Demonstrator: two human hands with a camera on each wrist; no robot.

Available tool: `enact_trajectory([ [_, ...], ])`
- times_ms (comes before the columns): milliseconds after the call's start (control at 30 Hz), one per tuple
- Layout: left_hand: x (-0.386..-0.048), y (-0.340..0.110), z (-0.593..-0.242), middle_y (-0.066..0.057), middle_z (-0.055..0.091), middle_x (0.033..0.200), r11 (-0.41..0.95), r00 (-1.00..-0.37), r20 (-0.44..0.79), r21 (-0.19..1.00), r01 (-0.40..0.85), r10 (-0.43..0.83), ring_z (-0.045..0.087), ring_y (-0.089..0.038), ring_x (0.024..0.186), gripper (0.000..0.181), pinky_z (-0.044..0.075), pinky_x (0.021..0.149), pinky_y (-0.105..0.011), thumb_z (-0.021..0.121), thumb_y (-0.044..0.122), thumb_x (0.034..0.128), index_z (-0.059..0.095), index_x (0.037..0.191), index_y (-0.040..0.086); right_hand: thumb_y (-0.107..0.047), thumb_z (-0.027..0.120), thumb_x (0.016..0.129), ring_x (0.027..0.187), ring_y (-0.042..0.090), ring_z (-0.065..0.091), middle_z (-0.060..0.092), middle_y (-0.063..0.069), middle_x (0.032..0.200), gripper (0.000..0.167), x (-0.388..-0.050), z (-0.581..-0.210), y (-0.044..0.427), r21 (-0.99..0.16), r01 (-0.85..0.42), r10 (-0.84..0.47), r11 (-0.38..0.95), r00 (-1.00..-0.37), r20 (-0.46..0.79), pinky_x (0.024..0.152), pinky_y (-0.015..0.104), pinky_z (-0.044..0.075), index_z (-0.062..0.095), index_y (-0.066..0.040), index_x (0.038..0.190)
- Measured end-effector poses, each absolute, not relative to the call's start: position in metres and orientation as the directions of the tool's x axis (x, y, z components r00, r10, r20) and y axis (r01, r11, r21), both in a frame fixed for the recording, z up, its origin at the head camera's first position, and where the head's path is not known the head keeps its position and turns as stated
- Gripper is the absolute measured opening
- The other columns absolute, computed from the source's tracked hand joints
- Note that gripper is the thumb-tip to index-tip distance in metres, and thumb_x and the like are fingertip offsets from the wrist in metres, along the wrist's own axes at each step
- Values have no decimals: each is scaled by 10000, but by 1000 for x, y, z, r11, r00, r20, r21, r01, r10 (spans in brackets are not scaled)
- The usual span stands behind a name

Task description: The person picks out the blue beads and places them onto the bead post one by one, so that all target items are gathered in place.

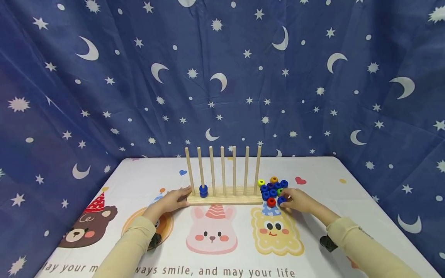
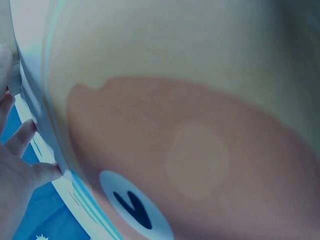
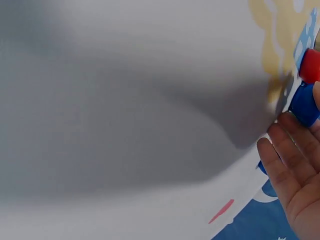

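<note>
A wooden peg stand (image 1: pixel 224 199) with several upright dowels stands on the table. Two blue beads (image 1: pixel 203 190) are stacked on its second peg from the left. My left hand (image 1: pixel 174 200) holds the left end of the base between thumb and finger; in the left wrist view, its other fingers (image 2: pixel 20 140) are spread. At the right end of the stand, my right hand (image 1: pixel 295 200) pinches a blue bead (image 3: pixel 304 105) between thumb and forefinger. Beside that bead is a red bead (image 1: pixel 271 202), at the near edge of a loose cluster.
The cluster holds several more blue beads (image 1: pixel 272 193), a yellow bead (image 1: pixel 261 182), an orange bead (image 1: pixel 274 180), and a partly covered green bead (image 1: pixel 279 191). A white cloth (image 1: pixel 243 262) with cartoon animals covers the table. Behind it hangs a blue curtain (image 1: pixel 222 100).
</note>
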State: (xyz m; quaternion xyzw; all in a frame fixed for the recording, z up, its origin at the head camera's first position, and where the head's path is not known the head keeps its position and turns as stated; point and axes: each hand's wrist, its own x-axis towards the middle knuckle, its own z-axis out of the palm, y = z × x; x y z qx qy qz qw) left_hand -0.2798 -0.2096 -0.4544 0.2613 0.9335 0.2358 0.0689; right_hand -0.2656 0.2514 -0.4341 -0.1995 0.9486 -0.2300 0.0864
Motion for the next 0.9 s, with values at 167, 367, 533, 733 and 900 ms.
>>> enact_trajectory([
  [167,-282,-209,-454,-251,374,1449,753,-854,3,470,461,520,341,-492,1318,601,257,1077,-617,621,201,902,390,1392,-62,-128,712,827,811,193,642,691,103,894,277,-267,-428,249,-469,-353,-421,810,-906,-45,759,372,563,625,54,1016],
  [367,-282,-210,-455,-254,373,1448,752,-852,0,470,463,524,339,-497,1316,605,262,1076,-614,624,196,899,389,1391,-65,-121,730,808,771,163,636,691,91,858,289,-264,-427,246,-482,-373,-419,793,-908,15,721,334,566,638,61,1013],
  [533,-282,-210,-458,-259,380,1443,744,-843,5,468,477,538,345,-508,1307,601,256,1052,-656,625,202,899,397,1386,-67,-113,738,793,764,157,629,686,97,863,285,-260,-429,243,-485,-416,-429,769,-899,92,713,335,562,646,53,1006],
  [733,-283,-210,-459,-254,388,1440,740,-839,18,461,489,543,353,-514,1299,599,263,1042,-663,623,213,901,403,1387,-57,-109,729,800,768,151,611,678,84,872,275,-256,-432,237,-503,-407,-406,762,-906,119,718,333,557,646,37,1018],
  [900,-282,-212,-460,-256,394,1436,742,-839,27,452,495,543,360,-515,1294,590,271,1040,-660,618,211,904,406,1385,-59,-101,725,805,769,162,621,680,76,861,274,-254,-435,231,-517,-418,-415,747,-901,128,720,332,566,643,39,1026],
])
